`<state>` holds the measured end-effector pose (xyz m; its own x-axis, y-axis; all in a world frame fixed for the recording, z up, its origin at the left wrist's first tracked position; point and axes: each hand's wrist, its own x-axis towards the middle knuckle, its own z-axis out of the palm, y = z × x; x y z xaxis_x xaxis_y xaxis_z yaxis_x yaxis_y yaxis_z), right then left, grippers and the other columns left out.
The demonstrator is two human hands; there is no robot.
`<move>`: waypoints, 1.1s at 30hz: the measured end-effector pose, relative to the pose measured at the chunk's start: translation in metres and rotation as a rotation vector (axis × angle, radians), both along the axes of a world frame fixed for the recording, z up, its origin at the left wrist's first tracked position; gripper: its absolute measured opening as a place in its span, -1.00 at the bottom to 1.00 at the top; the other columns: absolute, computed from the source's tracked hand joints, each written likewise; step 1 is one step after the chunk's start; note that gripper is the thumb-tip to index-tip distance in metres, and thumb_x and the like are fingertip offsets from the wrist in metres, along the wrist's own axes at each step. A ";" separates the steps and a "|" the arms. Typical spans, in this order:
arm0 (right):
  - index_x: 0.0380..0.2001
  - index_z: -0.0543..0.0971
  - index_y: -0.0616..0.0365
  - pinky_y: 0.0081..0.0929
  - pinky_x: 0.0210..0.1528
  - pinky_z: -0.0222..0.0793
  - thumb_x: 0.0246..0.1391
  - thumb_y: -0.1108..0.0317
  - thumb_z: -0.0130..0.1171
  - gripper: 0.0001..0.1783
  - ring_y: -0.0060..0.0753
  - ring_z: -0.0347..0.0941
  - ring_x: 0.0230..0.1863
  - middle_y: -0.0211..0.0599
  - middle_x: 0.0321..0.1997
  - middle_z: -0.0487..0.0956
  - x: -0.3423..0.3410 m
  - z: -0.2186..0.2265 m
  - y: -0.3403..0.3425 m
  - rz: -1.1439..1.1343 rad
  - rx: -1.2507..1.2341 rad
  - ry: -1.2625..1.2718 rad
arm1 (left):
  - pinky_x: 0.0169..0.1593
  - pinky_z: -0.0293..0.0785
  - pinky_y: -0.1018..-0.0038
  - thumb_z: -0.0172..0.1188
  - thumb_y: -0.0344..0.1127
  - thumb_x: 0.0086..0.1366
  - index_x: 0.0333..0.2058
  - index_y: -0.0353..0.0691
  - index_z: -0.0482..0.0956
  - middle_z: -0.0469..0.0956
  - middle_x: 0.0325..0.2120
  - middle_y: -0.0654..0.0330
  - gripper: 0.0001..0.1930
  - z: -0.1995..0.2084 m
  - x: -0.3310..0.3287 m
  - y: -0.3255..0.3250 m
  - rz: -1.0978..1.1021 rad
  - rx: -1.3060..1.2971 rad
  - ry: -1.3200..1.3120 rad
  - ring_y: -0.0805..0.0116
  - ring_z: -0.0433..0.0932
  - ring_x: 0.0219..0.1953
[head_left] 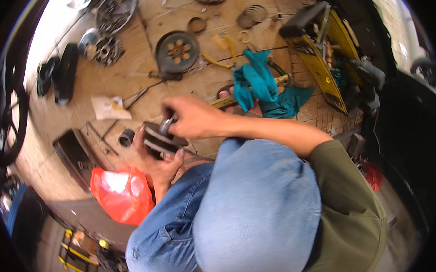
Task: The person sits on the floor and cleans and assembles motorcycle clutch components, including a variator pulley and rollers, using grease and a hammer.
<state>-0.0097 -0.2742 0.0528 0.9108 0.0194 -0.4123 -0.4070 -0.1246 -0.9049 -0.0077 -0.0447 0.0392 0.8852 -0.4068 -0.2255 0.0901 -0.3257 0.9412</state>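
Note:
My left hand is wrapped round the underside and edge of a round metal pulley-like part. The part is dark, with pale bands and a stub of shaft on top. My right hand closes on that upper stub; its fingertips are partly hidden. Both hands hold the part, tilted, in front of my knees. Just left of the left hand a short black ring-shaped piece lies on the floor. Nearer to me is a red plastic bag.
Over the tiled floor lie a round dark housing, a coil spring, a metal ring and a drum-like part. Teal cloth lies right of my hands, before a yellow-black toolbox. A dark tray sits at left.

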 end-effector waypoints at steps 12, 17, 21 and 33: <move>0.24 0.44 0.32 -0.43 0.12 0.45 0.06 0.35 0.45 -0.31 -0.40 0.53 0.05 -0.21 0.03 0.63 -0.009 -0.012 -0.004 -0.046 0.454 0.375 | 0.11 0.50 -0.01 0.63 -0.20 -0.26 0.33 0.03 0.23 0.15 0.24 -0.16 0.10 0.023 0.011 -0.016 -0.091 0.153 -0.281 -0.13 0.35 0.20; 0.21 0.42 0.31 -0.42 0.07 0.49 0.09 0.43 0.40 -0.37 -0.42 0.53 0.05 -0.14 0.01 0.64 -0.018 -0.025 -0.005 -0.069 0.479 0.336 | 0.17 0.37 -0.11 0.58 -0.22 -0.27 0.32 0.06 0.22 0.12 0.23 -0.25 0.09 0.010 0.009 -0.023 -0.113 0.129 -0.368 -0.26 0.32 0.19; 0.18 0.41 0.30 -0.46 0.04 0.47 0.09 0.41 0.40 -0.38 -0.43 0.52 0.03 -0.13 0.00 0.64 -0.016 -0.016 -0.004 -0.032 0.355 0.250 | 0.20 0.35 -0.08 0.55 -0.24 -0.28 0.33 0.06 0.19 0.12 0.22 -0.24 0.10 0.016 0.012 -0.024 -0.118 0.152 -0.453 -0.25 0.31 0.19; 0.14 0.40 0.24 -0.35 -0.02 0.51 0.03 0.17 0.48 -0.30 -0.35 0.53 -0.03 -0.12 -0.07 0.56 -0.004 -0.017 0.001 -0.012 0.309 0.167 | 0.20 0.44 0.12 0.62 -0.24 -0.09 0.43 -0.12 -0.24 0.21 0.19 -0.08 0.29 0.006 0.002 -0.030 0.088 -0.228 0.080 0.02 0.42 0.17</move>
